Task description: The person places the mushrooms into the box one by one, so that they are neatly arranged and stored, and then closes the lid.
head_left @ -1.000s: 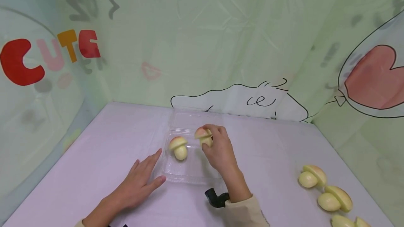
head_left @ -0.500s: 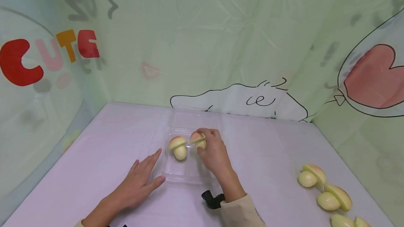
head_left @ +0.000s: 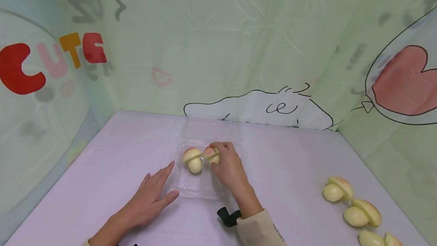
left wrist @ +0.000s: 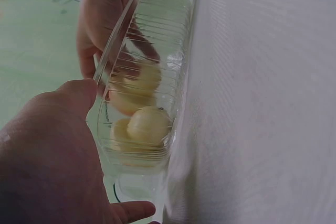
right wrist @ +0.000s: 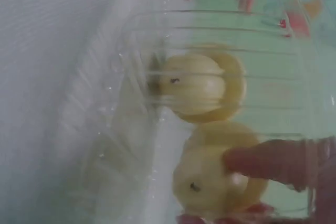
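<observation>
A clear plastic clamshell box (head_left: 191,192) lies opened on the table, lid folded back toward the wall. In its left part lies a yellow mushroom (head_left: 195,165) with a reddish cap. My right hand (head_left: 229,164) reaches into the box and pinches a second, similar mushroom (head_left: 211,155) close beside the first. In the right wrist view, the thumb presses on this held mushroom (right wrist: 202,184), seen through the clear wall. My left hand (head_left: 150,194) has its fingers extended along the box's left side. The left wrist view shows its fingertips right at the box rim (left wrist: 102,66).
Several more mushrooms lie along the right side of the table, among them one mushroom (head_left: 338,190) farther back and another mushroom (head_left: 362,213) nearer. A black wrist mount (head_left: 228,217) sits by the right sleeve. A printed green curtain (head_left: 218,48) surrounds the table.
My right hand has moved left and slightly nearer with its mushroom, closing the gap to the mushroom in the box. The left hand has stayed in place.
</observation>
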A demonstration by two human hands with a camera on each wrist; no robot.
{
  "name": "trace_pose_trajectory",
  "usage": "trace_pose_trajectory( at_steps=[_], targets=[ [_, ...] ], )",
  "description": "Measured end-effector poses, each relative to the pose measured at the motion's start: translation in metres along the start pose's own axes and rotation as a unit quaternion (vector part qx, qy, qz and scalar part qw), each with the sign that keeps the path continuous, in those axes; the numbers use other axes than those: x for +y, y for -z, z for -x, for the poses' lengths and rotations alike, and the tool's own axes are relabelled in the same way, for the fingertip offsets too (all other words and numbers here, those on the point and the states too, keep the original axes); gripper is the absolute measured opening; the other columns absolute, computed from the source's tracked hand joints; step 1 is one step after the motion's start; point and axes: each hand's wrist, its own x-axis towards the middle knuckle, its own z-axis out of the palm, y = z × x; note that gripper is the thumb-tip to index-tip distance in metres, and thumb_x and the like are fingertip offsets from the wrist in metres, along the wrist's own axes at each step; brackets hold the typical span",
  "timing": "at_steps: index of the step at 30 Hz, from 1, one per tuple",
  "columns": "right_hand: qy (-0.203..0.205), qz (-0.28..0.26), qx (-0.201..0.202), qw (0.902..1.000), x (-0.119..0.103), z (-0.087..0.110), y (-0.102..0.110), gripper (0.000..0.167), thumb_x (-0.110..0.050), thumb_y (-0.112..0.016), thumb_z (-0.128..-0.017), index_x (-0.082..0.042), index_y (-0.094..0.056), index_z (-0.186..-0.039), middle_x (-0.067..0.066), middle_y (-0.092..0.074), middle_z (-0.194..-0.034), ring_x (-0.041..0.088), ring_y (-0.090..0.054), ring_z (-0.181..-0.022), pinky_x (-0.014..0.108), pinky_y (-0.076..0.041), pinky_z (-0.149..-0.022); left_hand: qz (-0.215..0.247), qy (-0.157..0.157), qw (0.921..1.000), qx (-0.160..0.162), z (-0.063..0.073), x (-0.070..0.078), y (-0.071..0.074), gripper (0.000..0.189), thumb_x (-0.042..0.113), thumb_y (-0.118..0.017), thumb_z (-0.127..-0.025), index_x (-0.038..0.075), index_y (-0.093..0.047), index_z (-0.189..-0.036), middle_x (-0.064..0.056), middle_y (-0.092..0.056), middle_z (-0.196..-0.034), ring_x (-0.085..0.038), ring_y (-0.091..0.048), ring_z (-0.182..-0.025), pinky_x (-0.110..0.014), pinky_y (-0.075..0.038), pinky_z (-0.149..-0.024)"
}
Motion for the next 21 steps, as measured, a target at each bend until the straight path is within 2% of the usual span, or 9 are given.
trace_pose_trajectory(
  at_steps=[5, 21],
  targets=[
    [0.011, 0.005, 0.001, 0.9999, 0.0025, 0.0002, -0.0015, 0.051, 0.006, -0.077, -0.080, -0.011, -0.068, -0.127, 0.018, -0.060, -0.128, 0.034, -0.066, -0.097, 0.043, -0.054, -0.074, -0.001, 0.000, 1.0000, -0.002, 0.0001, 0.0003, 0.0001, 0.074, 0.047, -0.055, -0.105, 0.022, -0.022, -0.167, -0.008, -0.041, -0.164, -0.040, -0.041, -0.149, -0.073, -0.018, -0.119],
    [0.009, 0.017, -0.017, 0.9997, 0.0093, 0.0010, -0.0070, 0.052, 0.007, -0.078, -0.078, -0.011, -0.068, -0.125, 0.018, -0.062, -0.125, 0.038, -0.068, -0.100, 0.048, -0.056, -0.078, -0.006, -0.001, 1.0000, 0.000, 0.0003, -0.0014, -0.0016, 0.074, 0.047, -0.055, -0.105, 0.021, -0.023, -0.166, -0.007, -0.041, -0.164, -0.038, -0.041, -0.149, -0.073, -0.019, -0.118]
  ],
)
